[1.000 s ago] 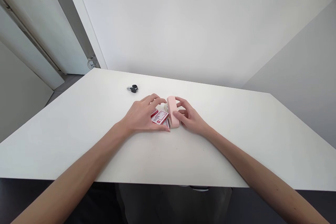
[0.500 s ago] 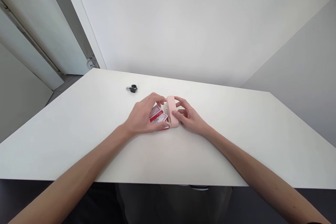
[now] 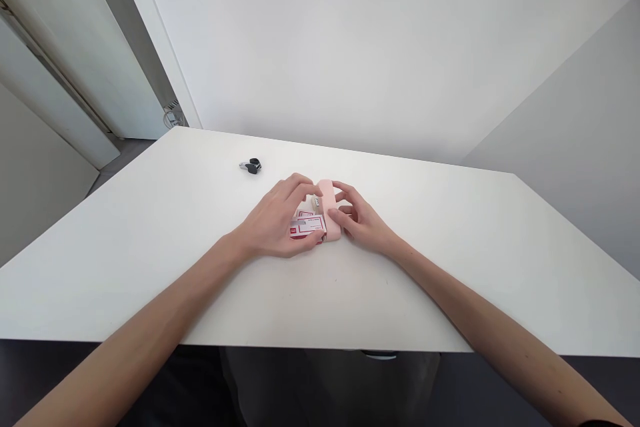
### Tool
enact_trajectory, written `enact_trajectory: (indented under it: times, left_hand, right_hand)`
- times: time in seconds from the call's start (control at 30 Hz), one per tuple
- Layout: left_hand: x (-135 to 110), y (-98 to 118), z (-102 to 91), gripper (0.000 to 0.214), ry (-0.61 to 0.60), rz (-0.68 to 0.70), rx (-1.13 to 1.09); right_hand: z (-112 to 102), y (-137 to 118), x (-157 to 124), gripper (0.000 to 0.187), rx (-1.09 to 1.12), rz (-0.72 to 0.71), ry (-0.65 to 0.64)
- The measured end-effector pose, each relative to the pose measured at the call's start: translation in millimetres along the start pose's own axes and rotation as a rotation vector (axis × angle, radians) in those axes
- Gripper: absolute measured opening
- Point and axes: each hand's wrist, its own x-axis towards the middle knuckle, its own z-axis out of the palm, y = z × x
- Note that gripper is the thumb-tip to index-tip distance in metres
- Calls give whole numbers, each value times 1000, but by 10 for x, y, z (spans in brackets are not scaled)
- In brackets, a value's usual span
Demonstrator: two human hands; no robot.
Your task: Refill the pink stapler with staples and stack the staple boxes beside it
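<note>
A pink stapler point(image 3: 330, 208) lies on the white table point(image 3: 150, 260) near its middle. My right hand point(image 3: 363, 219) curls around the stapler's right side, thumb and fingers on it. Small red and white boxes point(image 3: 307, 227) sit just left of the stapler. My left hand point(image 3: 275, 220) arches over those boxes, thumb under one and fingertips at its far edge, pinching it.
A small black and silver object point(image 3: 251, 165) lies on the table to the far left of my hands. A white wall stands behind the table, and a pale door or panel point(image 3: 75, 67) leans at the left.
My left hand has closed from lying flat beside the boxes to gripping one, which has turned and shifted toward me. My right hand has stayed on the stapler.
</note>
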Motion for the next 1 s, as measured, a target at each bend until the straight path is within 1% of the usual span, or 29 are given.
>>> enact_trajectory:
  times: [0.07,0.13,0.23,0.5,0.6,0.67,0.77,0.87,1.0]
  left_hand:
    - [-7,-31,-37,43,-59,-14,41]
    - [-13,-48,-54,42,-115,-63,44]
    - [-14,-35,-58,39,-152,-140,2]
    - [12,-17,-41,38,-152,-327,-26]
    - [29,-20,-30,44,-128,-416,-32]
    - [36,-13,-28,49,-119,-452,-57]
    - [34,6,-37,50,-135,-427,-124]
    - [22,17,-58,51,-180,-372,-170]
    - [12,-10,-92,59,-253,-289,-127]
  right_hand:
    - [-3,3,2,64,-1,1,0]
    - [-5,6,5,64,-4,2,2]
    - [-6,6,6,64,-6,4,0]
    - [-10,-14,3,64,-22,2,-5]
    - [-14,-5,9,65,-14,2,-9]
    - [-16,5,13,65,-9,2,-10]
    - [-17,12,15,66,-14,2,-7]
    - [-17,8,11,66,-26,0,-3]
    - [-22,14,6,66,-32,-5,-1]
